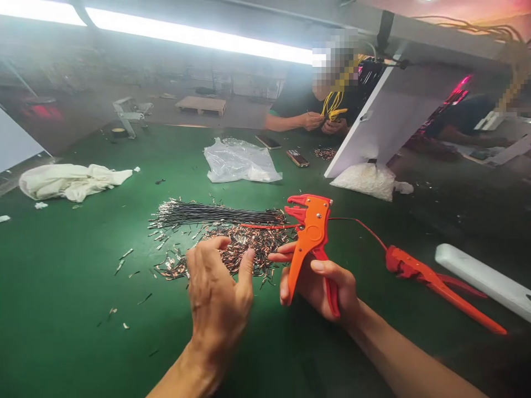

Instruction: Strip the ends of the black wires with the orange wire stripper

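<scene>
My right hand is wrapped round the handles of an orange-and-red wire stripper, whose jaws point up and left. Beside it, my left hand hovers over the near edge of a heap of short black and copper wire scraps. Its thumb stands apart from the curled fingers, and nothing shows between them. Just behind the heap lies a bundle of black wires with bared ends to the left. A red strand runs across the scraps and passes behind the tool.
A second wire stripper lies at right beside a white bar. Farther back are a clear plastic bag, two phones, a white cloth and a bag of white bits. Across the green table a person handles yellow wires.
</scene>
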`<state>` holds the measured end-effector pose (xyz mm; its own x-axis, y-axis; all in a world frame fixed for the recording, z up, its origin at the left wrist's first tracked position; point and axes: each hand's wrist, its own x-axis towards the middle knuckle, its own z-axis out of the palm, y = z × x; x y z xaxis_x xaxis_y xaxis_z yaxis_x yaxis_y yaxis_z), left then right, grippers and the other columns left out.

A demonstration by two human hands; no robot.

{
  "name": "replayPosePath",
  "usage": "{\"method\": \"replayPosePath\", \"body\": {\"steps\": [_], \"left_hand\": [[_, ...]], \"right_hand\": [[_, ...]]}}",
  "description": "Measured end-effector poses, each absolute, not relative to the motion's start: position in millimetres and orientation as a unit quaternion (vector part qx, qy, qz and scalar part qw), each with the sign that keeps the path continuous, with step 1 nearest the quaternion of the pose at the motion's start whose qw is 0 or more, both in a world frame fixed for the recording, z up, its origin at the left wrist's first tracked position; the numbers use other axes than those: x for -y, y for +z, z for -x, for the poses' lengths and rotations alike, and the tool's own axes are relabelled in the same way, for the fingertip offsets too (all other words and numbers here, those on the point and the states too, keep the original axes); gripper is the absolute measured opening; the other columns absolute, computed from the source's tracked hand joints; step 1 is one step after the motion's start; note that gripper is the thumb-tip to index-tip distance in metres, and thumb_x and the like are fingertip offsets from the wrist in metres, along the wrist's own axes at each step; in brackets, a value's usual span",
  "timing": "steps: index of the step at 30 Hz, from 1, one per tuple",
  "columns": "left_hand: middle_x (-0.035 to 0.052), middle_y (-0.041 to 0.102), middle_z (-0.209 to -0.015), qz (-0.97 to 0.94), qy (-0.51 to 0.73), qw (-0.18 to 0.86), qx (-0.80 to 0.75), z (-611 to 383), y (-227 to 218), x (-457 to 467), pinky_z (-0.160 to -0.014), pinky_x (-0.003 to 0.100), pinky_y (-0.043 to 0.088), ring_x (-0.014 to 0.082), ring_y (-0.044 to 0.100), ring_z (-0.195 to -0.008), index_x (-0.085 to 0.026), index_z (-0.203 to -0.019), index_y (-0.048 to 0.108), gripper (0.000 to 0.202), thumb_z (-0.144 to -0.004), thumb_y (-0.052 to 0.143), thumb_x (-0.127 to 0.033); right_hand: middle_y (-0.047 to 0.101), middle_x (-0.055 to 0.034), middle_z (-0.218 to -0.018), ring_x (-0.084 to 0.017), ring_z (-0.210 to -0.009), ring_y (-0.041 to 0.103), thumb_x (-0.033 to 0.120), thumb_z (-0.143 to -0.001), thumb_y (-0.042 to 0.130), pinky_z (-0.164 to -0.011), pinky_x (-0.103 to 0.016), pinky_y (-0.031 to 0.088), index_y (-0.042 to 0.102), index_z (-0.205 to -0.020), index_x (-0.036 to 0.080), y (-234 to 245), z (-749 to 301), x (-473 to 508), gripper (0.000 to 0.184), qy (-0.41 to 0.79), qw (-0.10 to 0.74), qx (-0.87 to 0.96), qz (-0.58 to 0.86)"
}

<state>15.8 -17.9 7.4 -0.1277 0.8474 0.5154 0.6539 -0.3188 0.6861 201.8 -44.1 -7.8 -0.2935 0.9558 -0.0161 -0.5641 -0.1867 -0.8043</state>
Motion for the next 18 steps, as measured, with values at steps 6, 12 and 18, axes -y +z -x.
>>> {"method": "replayPosePath", "body": {"steps": [6,12,18], "left_hand": [[0.0079,0.069,-0.106,-0.821,0.360,-0.036,-0.442,-22.6,3.4,23.9,-0.094,0.045,0.027,0.0280,0.055,-0.109,-0.021,-0.111,0.059,0.032,-0.085,0.051,-0.003],[-0.0012,0.063,-0.067,-0.846,0.329,-0.064,-0.415,-19.7,-0.2,25.2,-0.085,0.039,0.024,0.0196,0.056,-0.074,-0.020,-0.089,0.062,0.027,-0.084,0.046,0.001],[-0.0011,0.064,-0.065,-0.831,0.358,-0.034,-0.424,-20.6,0.7,28.3,-0.087,0.038,0.024,0.0187,0.054,-0.070,-0.020,-0.082,0.063,0.027,-0.083,0.045,0.001]], "right_hand": [[0.067,-0.0162,-0.124,-0.024,-0.071,0.069,0.032,-0.083,0.047,-0.070,-0.043,0.053,0.060,-0.117,0.016,-9.0,-201.7,43.8,0.040,0.727,0.517,0.357,0.276],[0.068,-0.0162,-0.122,-0.024,-0.071,0.069,0.028,-0.085,0.047,-0.070,-0.043,0.052,0.061,-0.118,0.015,-11.3,-202.0,45.5,0.039,0.739,0.511,0.354,0.260],[0.071,-0.0136,-0.117,-0.025,-0.072,0.070,0.029,-0.087,0.047,-0.068,-0.041,0.052,0.061,-0.119,0.017,-11.6,-201.4,46.0,0.038,0.737,0.511,0.352,0.267]]}}
